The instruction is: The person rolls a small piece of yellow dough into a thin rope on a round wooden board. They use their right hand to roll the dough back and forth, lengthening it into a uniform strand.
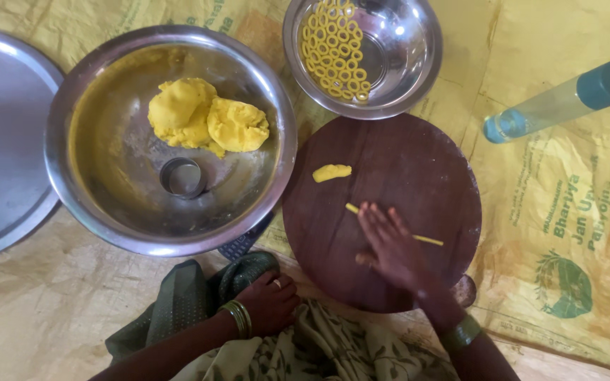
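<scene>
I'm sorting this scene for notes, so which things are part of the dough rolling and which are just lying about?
In use: right hand, thin dough strip, round wooden board, small dough piece, dough lumps, bowl of dough rings.

Lying about: clear bottle, flat steel plate, small ring cutter.

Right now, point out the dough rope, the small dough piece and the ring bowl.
dough rope (428, 240), head view, its free right end.
small dough piece (332, 172), head view, its middle.
ring bowl (418, 77), head view, bare inner wall.

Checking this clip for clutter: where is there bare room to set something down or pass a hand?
Bare mat lies below the large dough bowl. Free patch between round board and bottle. Crowded where both bowls, with ring bowl, meet the board. Right hand covers the board's near half.
</scene>
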